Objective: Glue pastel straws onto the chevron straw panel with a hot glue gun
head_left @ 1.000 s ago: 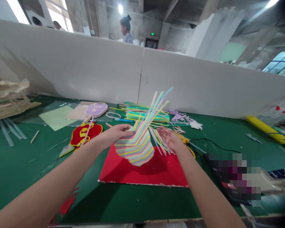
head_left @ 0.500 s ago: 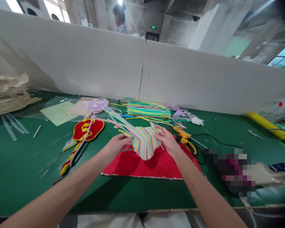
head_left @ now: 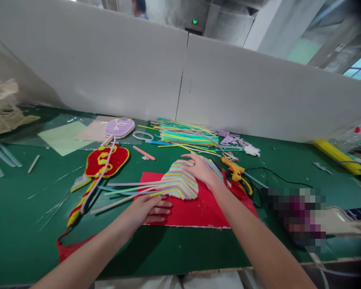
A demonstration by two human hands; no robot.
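A striped pastel panel of chenille stems (head_left: 182, 184) lies on a red board (head_left: 195, 212), its long loose ends fanning out to the left. My left hand (head_left: 152, 208) rests at the lower edge of those stems with its fingers spread; nothing is gripped in it. Over the panel's upper right edge, my right hand (head_left: 200, 168) reaches with fingers stretched out, covering part of it. Beyond that hand, more striped stems (head_left: 214, 167) show. A yellow glue gun (head_left: 233, 168) sits just right of it, beside red-handled scissors (head_left: 227, 178).
A bundle of coloured stems (head_left: 188, 136) lies near the white partition (head_left: 123, 76). To the left are a red and yellow fan-shaped piece (head_left: 120, 157), a lilac one (head_left: 120, 127) and a green paper sheet (head_left: 60, 138). A black cable (head_left: 276, 171) trails right.
The panel has turned so its loose ends point left instead of up and away, and it now lies on the board. Both hands have loosened. The view has tilted down.
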